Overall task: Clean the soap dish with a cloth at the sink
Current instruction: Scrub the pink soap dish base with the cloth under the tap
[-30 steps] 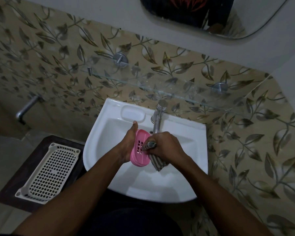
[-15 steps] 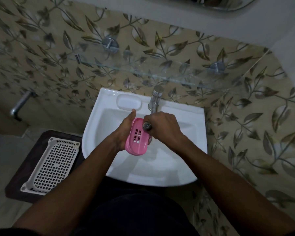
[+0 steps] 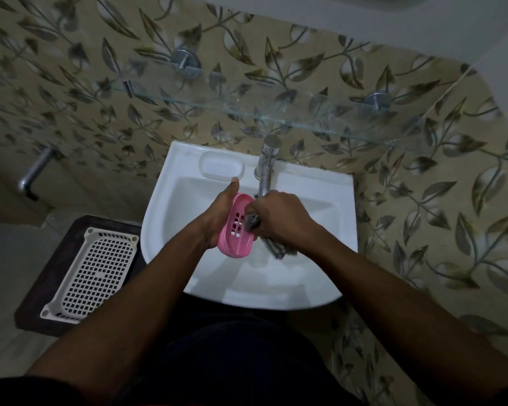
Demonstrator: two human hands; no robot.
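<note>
Head view, looking straight down over the white sink (image 3: pixel 162 218). Both forearms came in from the bottom of frame and met over the basin.

Left grip (image 3: pixel 217 219) (bare hand) held the pink soap dish (image 3: pixel 237 244) from the dish's left side. Thumb (image 3: pixel 234 184) lay straight along the far-left edge and the palm sat behind the dish. The other fingers were hidden under it. Dish stood tilted on edge above the basin, slotted inner face turned toward the right grip. Could not tell if its lower end touched the porcelain.

Right grip (image 3: pixel 282 218) was clamped as a fist round a grey striped cloth (image 3: pixel 277 249). A wad of cloth poked out at the thumb side and pressed on the dish's inner face, right by the drain slots. The rest hung below the fist into the basin. So the dish sat between the two grips: left one closed on it, right one touching it only via the cloth wad.

Faucet (image 3: pixel 266 171) spout ended just behind the right knuckles.

Surroundings:
- Moulded soap recess (image 3: pixel 222 167) on the sink's back ledge, just left of the faucet.
- Glass shelf (image 3: pixel 276 114) above the sink, on two metal brackets (image 3: pixel 185 61).
- Wall tiles (image 3: pixel 423 200) beige w/ leaf pattern.
- White perforated basket (image 3: pixel 91 271) lying on a dark stool (image 3: pixel 68 244), left of the sink and lower down.
- Metal pipe stub (image 3: pixel 34 174) out of the wall at far left.
- Light dim throughout.
</note>
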